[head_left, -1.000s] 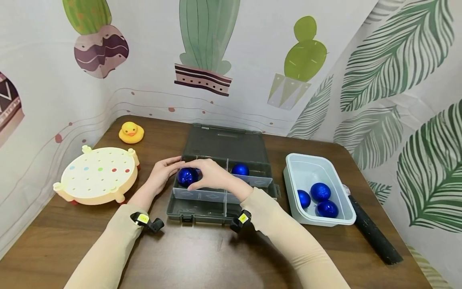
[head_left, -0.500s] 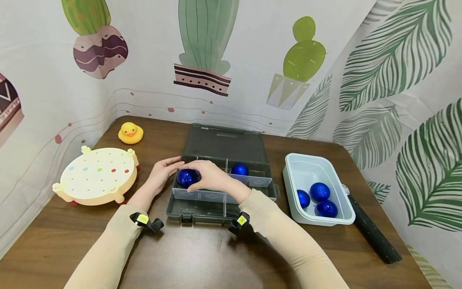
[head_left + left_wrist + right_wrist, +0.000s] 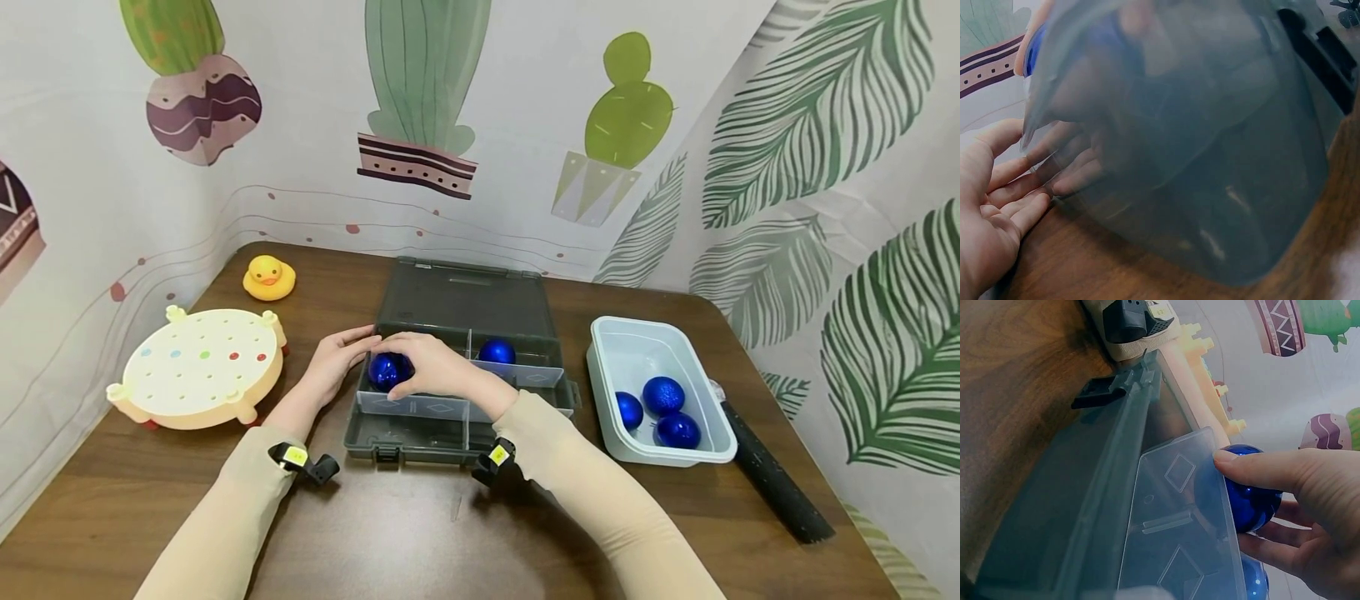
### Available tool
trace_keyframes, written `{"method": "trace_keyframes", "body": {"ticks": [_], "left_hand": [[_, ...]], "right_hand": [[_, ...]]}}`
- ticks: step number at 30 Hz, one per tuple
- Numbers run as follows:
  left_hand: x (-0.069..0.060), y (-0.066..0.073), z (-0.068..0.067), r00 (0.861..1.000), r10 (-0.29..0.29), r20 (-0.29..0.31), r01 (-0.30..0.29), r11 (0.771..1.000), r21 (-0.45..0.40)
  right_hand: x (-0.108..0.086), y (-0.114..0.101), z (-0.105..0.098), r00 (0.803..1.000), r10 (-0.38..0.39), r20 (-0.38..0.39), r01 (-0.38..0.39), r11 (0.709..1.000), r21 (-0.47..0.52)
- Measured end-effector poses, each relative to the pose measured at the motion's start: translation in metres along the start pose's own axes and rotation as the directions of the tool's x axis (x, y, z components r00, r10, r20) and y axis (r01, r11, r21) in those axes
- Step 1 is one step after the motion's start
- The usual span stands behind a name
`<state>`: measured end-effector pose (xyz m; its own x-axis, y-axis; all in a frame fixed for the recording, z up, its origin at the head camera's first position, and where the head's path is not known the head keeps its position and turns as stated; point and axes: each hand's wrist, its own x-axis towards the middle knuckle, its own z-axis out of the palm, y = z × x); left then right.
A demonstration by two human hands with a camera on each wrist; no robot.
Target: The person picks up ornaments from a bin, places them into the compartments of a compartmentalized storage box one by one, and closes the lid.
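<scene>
A clear grey divided case [image 3: 405, 433] stands on the table with its lid [image 3: 465, 296] raised at the back. My right hand [image 3: 431, 367] grips a shiny blue ball [image 3: 387, 372] at the case's left side. In the right wrist view the thumb and fingers curve round that ball [image 3: 1250, 500], just behind a clear divider [image 3: 1175, 487]. My left hand [image 3: 333, 365] rests against the case's left side, its fingers extended toward the back corner; the left wrist view shows some of them through the clear plastic. Another blue ball [image 3: 497, 351] sits in the back right compartment.
On the right, a pale blue tub [image 3: 600, 367] holds three blue balls [image 3: 663, 396]. A black-handled tool [image 3: 780, 475] lies beyond it. To the left are a cream round pegboard toy [image 3: 198, 362] on legs and a yellow rubber duck [image 3: 268, 278].
Hardly anything moves: both hands keep their places at the case and the right still grips the ball. The whole head view has shifted slightly.
</scene>
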<state>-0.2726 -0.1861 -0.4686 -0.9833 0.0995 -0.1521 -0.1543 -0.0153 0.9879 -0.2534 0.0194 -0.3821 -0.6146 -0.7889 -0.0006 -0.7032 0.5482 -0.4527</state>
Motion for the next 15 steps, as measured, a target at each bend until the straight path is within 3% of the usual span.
{"method": "trace_keyframes", "body": {"ticks": [15], "left_hand": [[0.0011,-0.0009,0.0002,1.000,-0.003,-0.006,0.003,1.000,0.005]], "right_hand": [[-0.0028,0.0027,-0.0075,0.997,-0.019,0.078,0.018,1.000,0.012]]}}
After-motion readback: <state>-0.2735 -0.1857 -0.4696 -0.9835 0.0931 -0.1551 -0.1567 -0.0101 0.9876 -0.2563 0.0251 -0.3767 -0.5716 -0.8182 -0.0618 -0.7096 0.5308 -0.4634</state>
